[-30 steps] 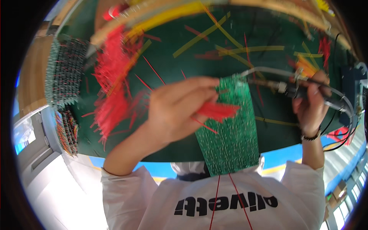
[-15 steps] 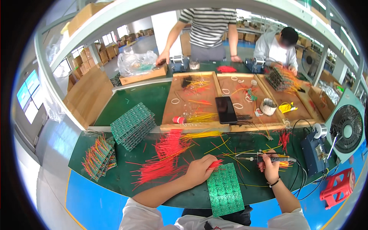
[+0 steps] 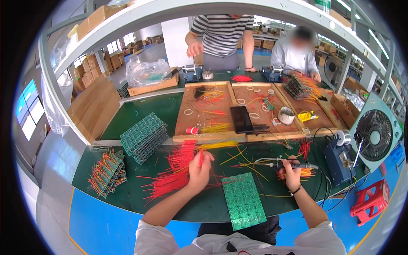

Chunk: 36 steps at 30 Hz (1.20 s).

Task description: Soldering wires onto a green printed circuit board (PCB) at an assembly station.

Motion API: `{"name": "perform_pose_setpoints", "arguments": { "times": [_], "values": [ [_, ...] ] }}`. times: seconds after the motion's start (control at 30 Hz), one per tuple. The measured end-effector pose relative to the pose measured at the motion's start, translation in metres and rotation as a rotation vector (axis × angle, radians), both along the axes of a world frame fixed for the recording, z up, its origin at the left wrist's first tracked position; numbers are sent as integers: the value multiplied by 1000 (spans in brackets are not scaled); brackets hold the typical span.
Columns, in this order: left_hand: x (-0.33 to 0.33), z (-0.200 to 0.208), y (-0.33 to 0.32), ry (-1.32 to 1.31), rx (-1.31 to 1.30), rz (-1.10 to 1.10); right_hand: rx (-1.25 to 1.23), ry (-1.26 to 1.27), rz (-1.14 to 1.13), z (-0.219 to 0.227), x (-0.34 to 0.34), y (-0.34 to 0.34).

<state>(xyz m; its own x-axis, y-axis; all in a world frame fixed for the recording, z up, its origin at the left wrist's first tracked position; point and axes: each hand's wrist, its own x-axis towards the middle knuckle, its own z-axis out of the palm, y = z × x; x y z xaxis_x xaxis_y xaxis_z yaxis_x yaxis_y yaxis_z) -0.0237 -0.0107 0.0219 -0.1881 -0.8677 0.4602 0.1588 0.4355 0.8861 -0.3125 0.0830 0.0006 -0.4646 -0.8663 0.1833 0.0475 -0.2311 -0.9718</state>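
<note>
My left hand (image 3: 199, 172) is raised over the right side of a heap of red wires (image 3: 168, 187), its fingers closed around a few red wires (image 3: 201, 158). In my right hand (image 3: 291, 174) is a soldering iron (image 3: 300, 165), held level with its tip pointing left. Between my hands a green circuit board panel (image 3: 243, 202) lies at the table's near edge, overhanging it slightly. Yellow wires (image 3: 221, 145) lie beyond the red heap, and a few loose ones are scattered short of the iron's tip.
Left stand a stack of circuit boards (image 3: 143, 138) and boards bristling with wires (image 3: 107, 174). Ahead is a wooden-framed tray (image 3: 208, 106) with a black phone (image 3: 241, 119). A blue solder feeder (image 3: 340, 157) and a fan (image 3: 374, 131) stand right. Two people are across the table.
My left hand has moved from the panel's upper left corner up and leftward to the red wires. My right hand still holds the iron. The standing person's hand has lifted off the cardboard box.
</note>
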Motion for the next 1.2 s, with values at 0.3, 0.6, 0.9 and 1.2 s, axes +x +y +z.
{"name": "perform_pose_setpoints", "arguments": {
  "times": [0.3,0.6,0.9,1.2],
  "values": [
    [-1,-22,-14,52,224,-156,22,3,-11,0,1,5],
    [8,0,-25,258,110,-260,29,-25,-20,-1,2,5],
    [-7,-9,-12,-85,-86,-174,-39,182,-33,2,1,3],
    [2,-6,0,-311,-161,-285,-107,367,-27,-12,1,11]
  ]
}}
